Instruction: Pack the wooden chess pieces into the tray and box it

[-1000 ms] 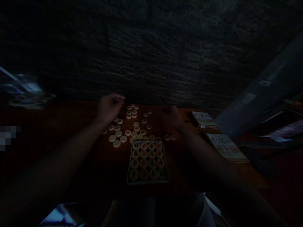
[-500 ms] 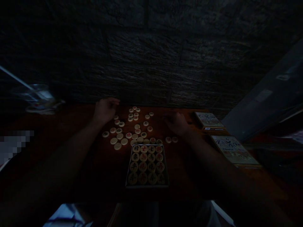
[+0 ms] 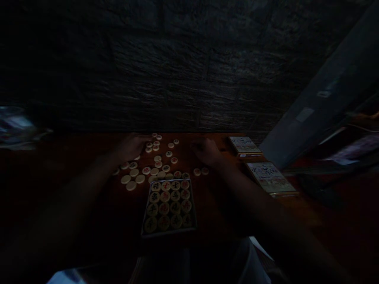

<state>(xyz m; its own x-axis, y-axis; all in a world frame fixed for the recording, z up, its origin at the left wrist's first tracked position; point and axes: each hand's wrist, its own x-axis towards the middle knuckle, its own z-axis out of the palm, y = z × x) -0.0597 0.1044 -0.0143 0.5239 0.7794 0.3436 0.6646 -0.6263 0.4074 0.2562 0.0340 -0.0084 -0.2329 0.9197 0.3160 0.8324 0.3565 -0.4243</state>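
Note:
The scene is very dark. A shallow box point(image 3: 141, 225) near the table's front holds several round game pieces marked in black and red, laid in rows. More pale round pieces point(image 3: 139, 178) lie loose on the wooden table point(image 3: 89, 189) behind it. My left hand point(image 3: 130, 146) rests low among the loose pieces at the left, fingers curled. My right hand point(image 3: 205, 152) is curled into a loose fist to the right of the pieces, near two loose pieces point(image 3: 200, 171). What either hand holds, if anything, is hidden.
Two flat printed boxes point(image 3: 244, 144) point(image 3: 269, 178) lie at the right of the table. A dark stone wall point(image 3: 183, 79) rises behind. A grey slanted panel point(image 3: 319, 102) stands at the right. Blurred clutter point(image 3: 14, 126) sits at the far left.
My left hand has dropped from above the pieces down onto the loose ones. My right hand has stayed near the table's right. The view has shifted slightly.

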